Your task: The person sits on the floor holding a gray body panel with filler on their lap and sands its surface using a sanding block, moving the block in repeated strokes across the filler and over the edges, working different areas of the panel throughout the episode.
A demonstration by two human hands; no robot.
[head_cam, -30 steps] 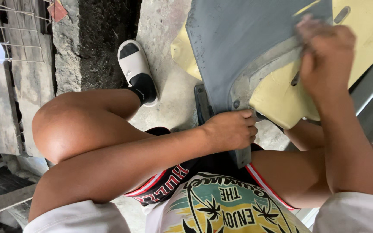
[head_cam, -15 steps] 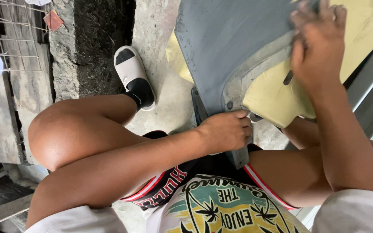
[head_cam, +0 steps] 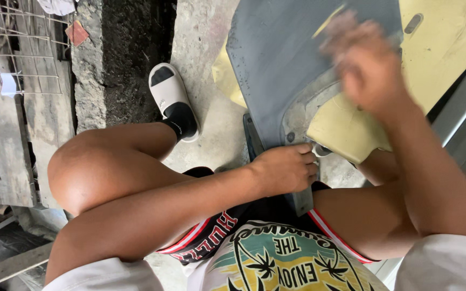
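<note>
Left hand [head_cam: 284,168] clamps panel [head_cam: 292,64] edge; right hand [head_cam: 370,70] blurred, grip unclear. Best brace firmly, rub evenly.

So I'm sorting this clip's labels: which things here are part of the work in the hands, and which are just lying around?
In the work:
- grey panel, gripped at its lower edge by the left hand
- yellow panel under it
- right hand, blurred, on the grey panel

Lying about:
- wire mesh
- red scrap
- wooden planks
</note>
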